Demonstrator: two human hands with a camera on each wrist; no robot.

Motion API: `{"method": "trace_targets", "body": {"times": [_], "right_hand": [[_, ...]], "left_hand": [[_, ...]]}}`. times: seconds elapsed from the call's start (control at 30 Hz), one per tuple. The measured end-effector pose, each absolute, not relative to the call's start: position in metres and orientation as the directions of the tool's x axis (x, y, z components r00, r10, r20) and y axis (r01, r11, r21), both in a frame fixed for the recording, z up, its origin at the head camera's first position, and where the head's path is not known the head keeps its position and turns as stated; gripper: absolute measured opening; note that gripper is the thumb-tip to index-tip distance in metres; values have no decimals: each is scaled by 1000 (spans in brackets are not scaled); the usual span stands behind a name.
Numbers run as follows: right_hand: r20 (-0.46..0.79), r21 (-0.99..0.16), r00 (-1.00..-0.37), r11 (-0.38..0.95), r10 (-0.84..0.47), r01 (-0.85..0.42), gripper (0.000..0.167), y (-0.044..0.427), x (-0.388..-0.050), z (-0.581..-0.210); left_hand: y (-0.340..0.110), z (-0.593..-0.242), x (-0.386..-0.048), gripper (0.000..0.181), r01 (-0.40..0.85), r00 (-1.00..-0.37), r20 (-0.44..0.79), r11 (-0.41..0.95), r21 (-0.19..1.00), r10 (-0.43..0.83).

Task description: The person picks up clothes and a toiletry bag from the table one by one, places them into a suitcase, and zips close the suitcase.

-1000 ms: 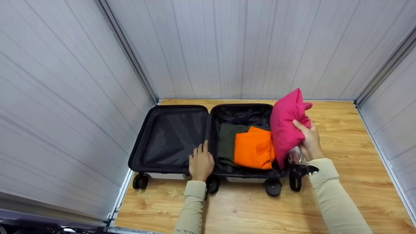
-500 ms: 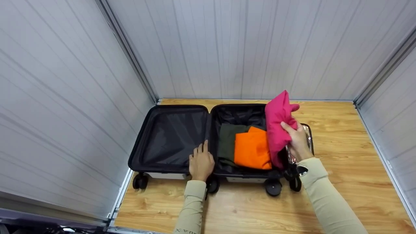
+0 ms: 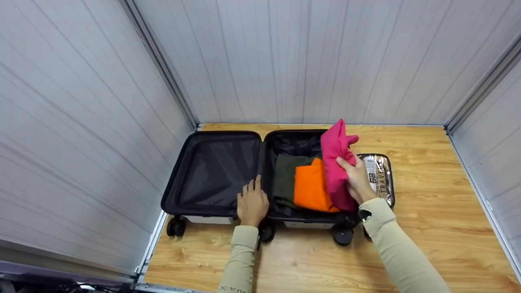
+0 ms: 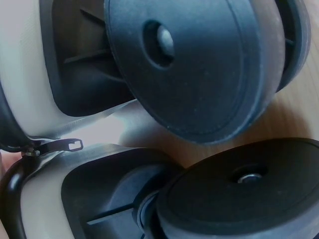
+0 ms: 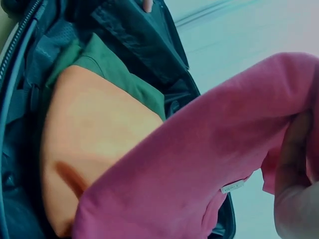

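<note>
Right hand (image 3: 358,179) grips folded pink cloth (image 3: 336,160), held tilted over open suitcase (image 3: 220,171) beside orange cloth (image 3: 309,187); left hand (image 3: 252,205), fingers loosely extended, rests at suitcase's middle edge.

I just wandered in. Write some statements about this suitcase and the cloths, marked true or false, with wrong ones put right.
1. The right hand grips the pink cloth. True.
2. The orange cloth lies in the left half of the suitcase. False: the orange cloth lies in the right half, partly over the dark green cloth.
3. A see-through pouch lies outside the suitcase. True.
4. The left hand holds the dark green cloth. False: the left hand rests at the suitcase's near edge.
</note>
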State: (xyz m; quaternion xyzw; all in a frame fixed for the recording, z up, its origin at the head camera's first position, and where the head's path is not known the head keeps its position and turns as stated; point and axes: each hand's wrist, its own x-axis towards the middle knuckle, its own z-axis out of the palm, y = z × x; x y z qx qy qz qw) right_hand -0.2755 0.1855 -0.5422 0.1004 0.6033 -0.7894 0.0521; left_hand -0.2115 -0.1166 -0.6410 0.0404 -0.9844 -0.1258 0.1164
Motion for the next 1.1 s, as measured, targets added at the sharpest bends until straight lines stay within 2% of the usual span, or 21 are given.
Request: {"method": "trace_targets", "body": {"times": [0.23,0.8,1.1], "right_hand": [[-233,-963,-972,-143,22,228,63,169,-277,-557],[-168,-976,-985,145,-27,163,67,136,-275,-590],[-210,-952,-971,249,-112,177,69,120,-274,-600]], "left_hand": [[-117,-640,-210,51,-46,-971,212,960,276,-107],[-115,-641,-210,52,-69,-977,181,964,256,-118],[-116,-641,-210,52,-72,-977,176,963,259,-120]]}}
